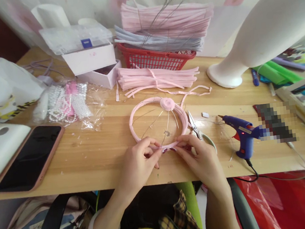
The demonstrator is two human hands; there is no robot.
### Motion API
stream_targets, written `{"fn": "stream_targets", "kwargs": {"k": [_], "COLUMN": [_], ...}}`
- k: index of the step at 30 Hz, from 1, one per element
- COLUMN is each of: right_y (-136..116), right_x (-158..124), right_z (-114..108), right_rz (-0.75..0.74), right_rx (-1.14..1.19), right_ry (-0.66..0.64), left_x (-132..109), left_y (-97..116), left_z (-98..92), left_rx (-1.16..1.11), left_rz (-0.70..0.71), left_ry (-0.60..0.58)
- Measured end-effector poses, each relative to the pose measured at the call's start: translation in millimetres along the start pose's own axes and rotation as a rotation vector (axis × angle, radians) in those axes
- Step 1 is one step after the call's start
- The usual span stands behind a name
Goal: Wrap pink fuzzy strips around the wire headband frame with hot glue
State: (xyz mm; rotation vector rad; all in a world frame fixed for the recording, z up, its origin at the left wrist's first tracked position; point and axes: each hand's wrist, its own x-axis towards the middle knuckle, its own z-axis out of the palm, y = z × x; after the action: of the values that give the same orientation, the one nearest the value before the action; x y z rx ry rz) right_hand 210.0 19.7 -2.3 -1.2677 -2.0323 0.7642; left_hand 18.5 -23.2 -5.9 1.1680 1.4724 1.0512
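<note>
A ring of pink pipe cleaners (132, 121) lies just over the table, with a round pink coil (167, 104) on its far side and thin wires running inward from it. My left hand (143, 157) pinches the near edge of the ring between thumb and fingers. Close beside it, my right hand (200, 157) pinches the same edge, thumb tips almost meeting. Scissors (195, 126) with pale handles lie by the ring's right side, partly behind my right hand. What exactly the fingertips press is partly hidden.
A blue glue gun (244, 133) with a lit red light stands on the right. Behind the ring lie a pink pipe-cleaner bundle (156, 78) and a red basket (160, 59) of more bundles. A phone (32, 157) and bagged pearl strings (68, 102) are on the left; a white leg-shaped form (258, 29) stands back right.
</note>
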Motion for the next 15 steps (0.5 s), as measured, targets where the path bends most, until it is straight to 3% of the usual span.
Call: {"fn": "stream_targets", "kwargs": {"k": [15], "right_y": [-1.0], "right_x": [-4.1], "right_z": [3.3], "right_rz": [0.014], "right_rx": [0.018], "right_ry": [0.0], "left_x": [-1.5], "left_y": [-3.6], "left_z": [-2.3], "left_rx": [-0.006], "left_rz": [0.033], "left_ry": [-0.018]}}
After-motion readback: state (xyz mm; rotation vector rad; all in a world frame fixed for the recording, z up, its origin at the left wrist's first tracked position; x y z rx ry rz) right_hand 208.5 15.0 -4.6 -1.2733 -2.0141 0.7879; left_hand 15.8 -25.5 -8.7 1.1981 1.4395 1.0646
